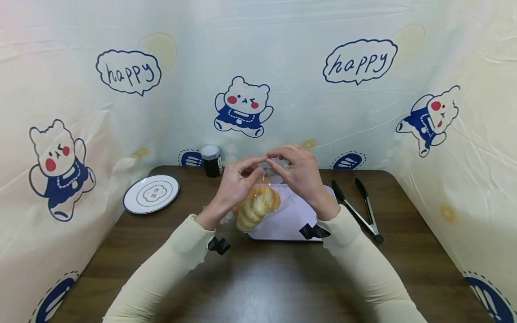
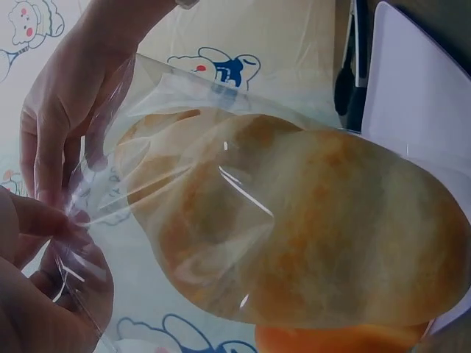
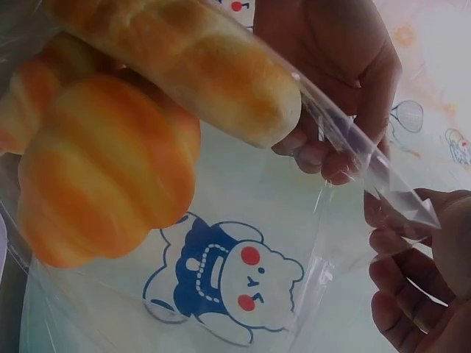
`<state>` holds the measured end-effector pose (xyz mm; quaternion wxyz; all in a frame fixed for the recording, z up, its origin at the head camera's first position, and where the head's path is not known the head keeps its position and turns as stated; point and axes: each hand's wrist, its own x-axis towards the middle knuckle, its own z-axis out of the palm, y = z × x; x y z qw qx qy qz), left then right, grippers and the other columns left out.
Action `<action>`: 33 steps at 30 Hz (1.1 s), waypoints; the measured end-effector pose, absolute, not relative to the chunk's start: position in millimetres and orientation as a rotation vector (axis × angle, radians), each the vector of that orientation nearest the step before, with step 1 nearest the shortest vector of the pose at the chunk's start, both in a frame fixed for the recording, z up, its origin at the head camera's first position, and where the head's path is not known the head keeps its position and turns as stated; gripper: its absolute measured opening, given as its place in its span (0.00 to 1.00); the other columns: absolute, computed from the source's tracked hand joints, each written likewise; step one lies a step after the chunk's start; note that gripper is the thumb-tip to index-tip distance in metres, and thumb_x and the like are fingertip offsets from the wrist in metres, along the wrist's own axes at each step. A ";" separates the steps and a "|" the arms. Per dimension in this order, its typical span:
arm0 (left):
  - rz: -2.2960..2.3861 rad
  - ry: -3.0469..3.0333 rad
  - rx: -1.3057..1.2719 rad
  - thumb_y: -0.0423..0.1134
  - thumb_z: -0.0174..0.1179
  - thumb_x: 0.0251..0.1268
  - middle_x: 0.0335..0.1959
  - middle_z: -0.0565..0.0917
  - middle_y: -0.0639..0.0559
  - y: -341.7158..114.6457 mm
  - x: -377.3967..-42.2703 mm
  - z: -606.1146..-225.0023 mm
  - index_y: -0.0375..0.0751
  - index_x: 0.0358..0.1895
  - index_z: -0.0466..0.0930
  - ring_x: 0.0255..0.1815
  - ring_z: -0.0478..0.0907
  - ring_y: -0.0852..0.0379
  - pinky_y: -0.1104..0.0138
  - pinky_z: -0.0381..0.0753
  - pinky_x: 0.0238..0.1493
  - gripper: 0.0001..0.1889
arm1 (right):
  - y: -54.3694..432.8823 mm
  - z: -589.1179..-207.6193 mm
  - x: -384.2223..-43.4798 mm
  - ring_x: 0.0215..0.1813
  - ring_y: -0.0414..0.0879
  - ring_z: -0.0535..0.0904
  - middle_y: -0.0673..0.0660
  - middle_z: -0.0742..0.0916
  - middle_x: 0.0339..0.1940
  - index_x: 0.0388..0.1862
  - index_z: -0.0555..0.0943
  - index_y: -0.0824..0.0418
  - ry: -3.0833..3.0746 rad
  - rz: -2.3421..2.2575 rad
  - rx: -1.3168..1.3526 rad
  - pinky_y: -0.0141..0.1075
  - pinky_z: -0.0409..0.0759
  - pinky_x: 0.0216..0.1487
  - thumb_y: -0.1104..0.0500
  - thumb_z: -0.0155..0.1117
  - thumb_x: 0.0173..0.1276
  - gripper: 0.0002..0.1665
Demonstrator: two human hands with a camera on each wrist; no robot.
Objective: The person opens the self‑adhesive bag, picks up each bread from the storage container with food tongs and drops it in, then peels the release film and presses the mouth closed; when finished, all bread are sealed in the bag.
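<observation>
My left hand [image 1: 238, 181] and right hand [image 1: 296, 172] meet fingertip to fingertip above the table. Both pinch the top edge of a clear plastic bag [image 3: 294, 272]. Through the film, a long twisted bread loaf [image 2: 324, 228] shows pale with browned ridges. Beside it in the right wrist view is a rounder orange ridged bread roll [image 3: 110, 169], with part of another behind it. The bag hangs tilted, over the left side of a lavender tray [image 1: 291, 226]. From the head, the breads [image 1: 258, 208] overlap and the lower bag is hard to make out.
A white plate [image 1: 137, 197] with a dark rim lies at the back left of the brown table [image 1: 258, 278]. A dark jar [image 1: 212, 163] with a pale lid stands at the back edge. Black-tipped tongs [image 1: 369, 220] lie spread at the tray's right. Printed cloth surrounds the table.
</observation>
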<state>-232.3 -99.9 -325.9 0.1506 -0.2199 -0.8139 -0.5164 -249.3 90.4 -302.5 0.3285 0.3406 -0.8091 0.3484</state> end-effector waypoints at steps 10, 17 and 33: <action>-1.495 -2.337 -0.632 0.40 0.57 0.72 0.36 0.83 0.49 -102.6 -232.2 -327.1 0.49 0.58 0.84 0.37 0.80 0.55 0.63 0.81 0.41 0.15 | 92.1 -303.5 -252.4 0.31 0.39 0.79 0.51 0.91 0.34 0.39 0.90 0.56 -2.122 0.981 0.864 0.32 0.78 0.31 0.54 0.70 0.67 0.08; -1.510 -2.343 -0.645 0.39 0.56 0.73 0.35 0.80 0.49 -104.6 -231.8 -327.4 0.54 0.58 0.84 0.35 0.75 0.53 0.66 0.75 0.38 0.15 | 95.2 -303.1 -254.0 0.27 0.41 0.76 0.52 0.91 0.33 0.39 0.90 0.58 -2.184 1.125 0.844 0.31 0.74 0.29 0.53 0.69 0.68 0.10; -1.522 -2.311 -0.638 0.36 0.56 0.72 0.33 0.79 0.48 -106.9 -234.9 -329.0 0.50 0.57 0.85 0.34 0.77 0.54 0.65 0.79 0.39 0.15 | 94.6 -305.5 -253.9 0.28 0.40 0.75 0.52 0.91 0.36 0.40 0.89 0.57 -2.096 1.026 0.921 0.29 0.71 0.27 0.56 0.73 0.64 0.08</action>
